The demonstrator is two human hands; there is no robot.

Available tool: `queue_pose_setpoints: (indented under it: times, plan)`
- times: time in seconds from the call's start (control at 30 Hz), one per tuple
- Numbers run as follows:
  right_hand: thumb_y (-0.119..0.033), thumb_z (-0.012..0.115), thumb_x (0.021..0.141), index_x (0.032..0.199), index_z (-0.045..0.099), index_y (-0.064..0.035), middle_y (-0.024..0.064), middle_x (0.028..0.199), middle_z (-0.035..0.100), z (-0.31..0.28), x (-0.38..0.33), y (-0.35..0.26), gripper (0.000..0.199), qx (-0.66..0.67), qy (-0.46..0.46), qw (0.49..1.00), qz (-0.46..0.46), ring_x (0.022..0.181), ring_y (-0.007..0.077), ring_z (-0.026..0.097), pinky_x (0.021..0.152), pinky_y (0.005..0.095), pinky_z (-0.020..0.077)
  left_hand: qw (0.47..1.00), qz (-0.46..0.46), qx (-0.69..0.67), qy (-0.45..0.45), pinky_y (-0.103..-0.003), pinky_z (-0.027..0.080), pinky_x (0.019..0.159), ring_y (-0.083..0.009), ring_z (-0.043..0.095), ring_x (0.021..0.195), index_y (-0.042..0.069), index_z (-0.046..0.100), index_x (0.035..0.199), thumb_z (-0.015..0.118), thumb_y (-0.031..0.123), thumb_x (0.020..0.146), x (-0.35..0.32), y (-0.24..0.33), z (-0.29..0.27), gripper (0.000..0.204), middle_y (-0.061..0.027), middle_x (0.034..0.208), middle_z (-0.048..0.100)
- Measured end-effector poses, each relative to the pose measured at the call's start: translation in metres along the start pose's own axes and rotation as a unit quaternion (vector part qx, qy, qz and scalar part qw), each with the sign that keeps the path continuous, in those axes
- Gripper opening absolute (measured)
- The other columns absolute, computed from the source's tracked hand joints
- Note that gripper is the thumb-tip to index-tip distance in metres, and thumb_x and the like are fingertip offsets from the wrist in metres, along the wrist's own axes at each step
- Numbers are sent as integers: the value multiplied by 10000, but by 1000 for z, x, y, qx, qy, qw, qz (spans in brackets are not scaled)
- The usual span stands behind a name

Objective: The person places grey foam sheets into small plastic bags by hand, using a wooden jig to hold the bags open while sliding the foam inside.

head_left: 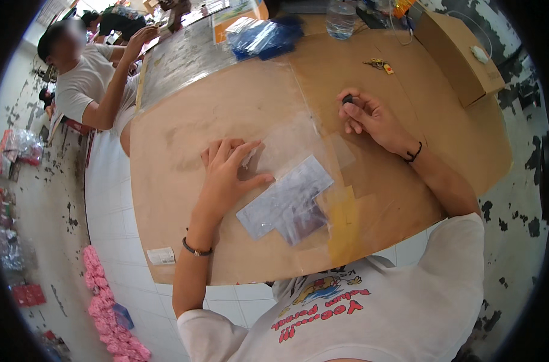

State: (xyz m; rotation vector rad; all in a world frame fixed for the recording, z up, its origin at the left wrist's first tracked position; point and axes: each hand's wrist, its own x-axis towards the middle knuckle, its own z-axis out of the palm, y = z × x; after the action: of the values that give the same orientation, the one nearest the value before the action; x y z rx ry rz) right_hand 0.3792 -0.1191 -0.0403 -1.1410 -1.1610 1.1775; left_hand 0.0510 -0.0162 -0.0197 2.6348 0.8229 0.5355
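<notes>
My right hand [374, 120] is raised over the right part of the cardboard-covered table [184, 199], its fingers curled round a small black object [347, 99] that pokes out between thumb and forefinger. The kind of object cannot be made out. My left hand [223, 175] rests on the table with fingers bent and thumb spread apart. A crumpled, see-through scrap [248, 158] shows beside its fingertips, partly hidden. Just right of the left thumb lie flat, clear plastic bags [286, 196], overlapping one another.
Keys with a yellow-red tag [383, 65] lie beyond my right hand. At the far side are blue plastic packets [265, 37], a water bottle [341, 19] and a cardboard box [458, 51]. A person [93, 78] sits at the far left. Pink bundles [105, 301] lie on the floor.
</notes>
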Motion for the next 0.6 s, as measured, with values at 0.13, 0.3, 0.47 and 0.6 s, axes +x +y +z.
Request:
queue_pose_setpoints:
  times: [0.13, 0.3, 0.47, 0.6]
  plan:
    - [-198, 545, 1042, 1298, 535, -51, 9, 947, 602, -2, 0, -2, 296, -4, -38, 999, 3, 738, 47, 528, 777, 250, 519, 1000, 14, -13, 15, -411, 299, 993, -254, 499, 1089, 141, 669, 1226, 891, 370, 624, 2, -3, 4, 681, -48, 1074, 603]
    - [-209, 526, 1050, 1425, 453, -64, 27, 995, 604, 3, 2, -12, 408, 5, 3, 999, 36, 784, 60, 555, 808, 266, 530, 1000, -7, -27, 6, -406, 320, 1009, -250, 528, 1095, 114, 654, 1248, 904, 322, 602, 2, -3, 5, 724, -55, 1127, 632]
    - [-207, 504, 1059, 1461, 399, -51, 33, 1042, 585, -7, 6, -5, 445, 142, -7, 989, 38, 825, 75, 559, 825, 274, 530, 999, 10, -4, 33, -392, 314, 963, -233, 528, 1016, 109, 652, 1248, 893, 385, 608, 3, 0, 6, 738, -40, 1049, 616]
    - [-183, 523, 1049, 1454, 406, -36, 25, 1049, 572, -17, 8, -1, 446, 222, -48, 973, 38, 873, 81, 567, 837, 268, 532, 999, 22, 31, 38, -394, 325, 968, -242, 531, 1020, 87, 636, 1270, 878, 388, 628, -1, -1, 7, 749, -53, 1070, 616]
